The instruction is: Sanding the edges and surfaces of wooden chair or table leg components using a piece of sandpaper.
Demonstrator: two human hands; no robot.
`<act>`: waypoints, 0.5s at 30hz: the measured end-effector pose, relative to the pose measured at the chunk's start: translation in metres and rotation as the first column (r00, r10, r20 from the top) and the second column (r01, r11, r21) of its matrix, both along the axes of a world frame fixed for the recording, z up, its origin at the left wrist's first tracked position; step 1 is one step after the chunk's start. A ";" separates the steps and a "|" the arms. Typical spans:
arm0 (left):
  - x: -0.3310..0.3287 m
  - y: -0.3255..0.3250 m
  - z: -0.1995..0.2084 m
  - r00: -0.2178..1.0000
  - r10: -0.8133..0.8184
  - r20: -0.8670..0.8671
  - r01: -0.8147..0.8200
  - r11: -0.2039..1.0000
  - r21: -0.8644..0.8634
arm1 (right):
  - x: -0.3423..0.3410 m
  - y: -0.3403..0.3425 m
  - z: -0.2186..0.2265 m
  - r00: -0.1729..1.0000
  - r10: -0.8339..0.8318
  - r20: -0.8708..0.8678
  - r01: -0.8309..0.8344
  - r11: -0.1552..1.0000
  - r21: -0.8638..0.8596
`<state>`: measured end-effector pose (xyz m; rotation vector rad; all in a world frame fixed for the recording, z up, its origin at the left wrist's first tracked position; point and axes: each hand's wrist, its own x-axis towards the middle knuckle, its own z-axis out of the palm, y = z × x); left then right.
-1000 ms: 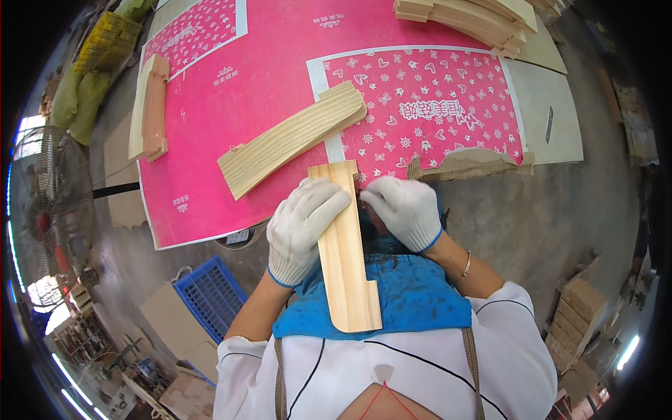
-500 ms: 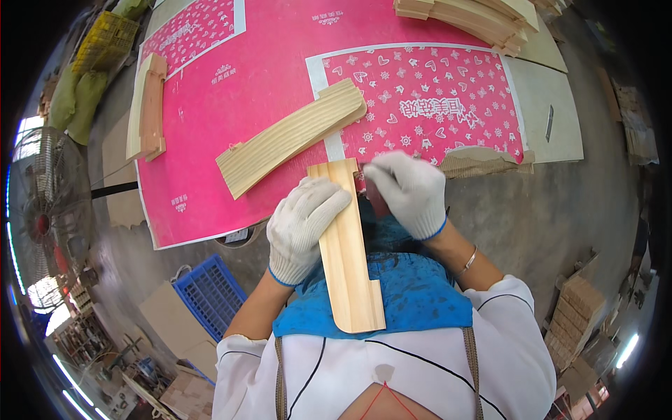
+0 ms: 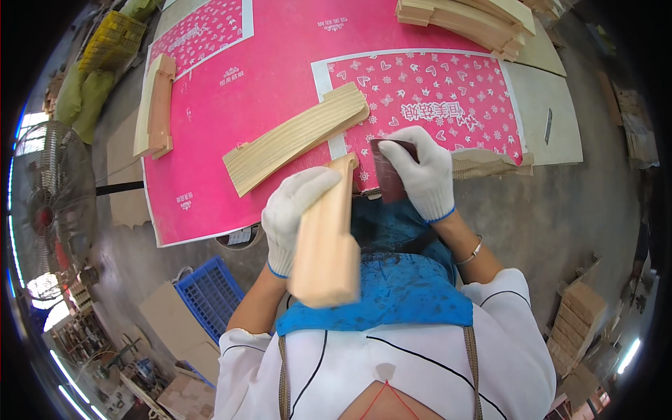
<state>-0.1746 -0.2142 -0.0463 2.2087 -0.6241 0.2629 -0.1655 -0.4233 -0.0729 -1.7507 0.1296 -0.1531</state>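
My gloved left hand [image 3: 297, 213] is closed round a pale wooden piece [image 3: 325, 255] with a stepped edge. The piece is tilted, its near end raised over my blue apron [image 3: 399, 294] and blurred by motion. In my gloved right hand [image 3: 422, 171] a dark reddish-brown sheet, looking like sandpaper [image 3: 387, 173], is pinched between thumb and fingers. It sits just right of the wooden piece, apart from it. Beyond my left hand, a second curved wooden piece [image 3: 294, 138] lies slantwise on the pink-covered table [image 3: 245, 105].
Another wooden piece [image 3: 156, 105] stands along the table's left edge. Several curved pieces [image 3: 469, 26] are stacked at the far right. A thin metal blade [image 3: 548, 126] lies on the right board. On the left are a fan [image 3: 49, 210] and a blue crate [image 3: 218, 297].
My left hand has turned and tilted the wooden piece, its near end moving left and up. My right hand has drawn the sandpaper away from the piece's edge, slightly right.
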 end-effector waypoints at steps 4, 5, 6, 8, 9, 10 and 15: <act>0.006 -0.003 0.012 0.998 0.025 -0.056 -0.029 0.997 -0.067 | 0.015 0.016 -0.001 0.988 0.013 0.157 -0.005 0.999 -0.050; 0.007 -0.002 0.013 0.998 0.026 -0.049 -0.029 0.997 -0.064 | 0.022 0.017 -0.002 0.986 0.056 0.159 -0.016 0.969 -0.245; 0.007 0.000 0.013 0.997 -0.070 0.020 0.070 0.997 0.010 | 0.031 0.016 -0.003 0.986 0.049 0.162 -0.008 0.969 -0.245; 0.002 0.003 0.012 0.975 -0.215 0.050 0.212 0.976 0.049 | 0.059 0.016 0.002 0.996 0.031 0.084 -0.004 0.951 -0.310; -0.001 0.003 0.016 0.976 -0.219 -0.024 0.218 0.976 -0.012 | 0.068 0.016 0.010 0.996 0.017 0.083 0.015 0.928 -0.371; -0.001 0.000 0.019 0.968 -0.232 -0.093 0.225 0.971 -0.078 | 0.074 0.012 0.010 0.995 0.016 0.096 0.021 0.928 -0.373; 0.003 0.015 0.041 0.860 0.036 -0.509 -0.225 0.922 -0.315 | 0.081 -0.024 0.025 0.993 0.046 0.110 -0.065 0.983 0.171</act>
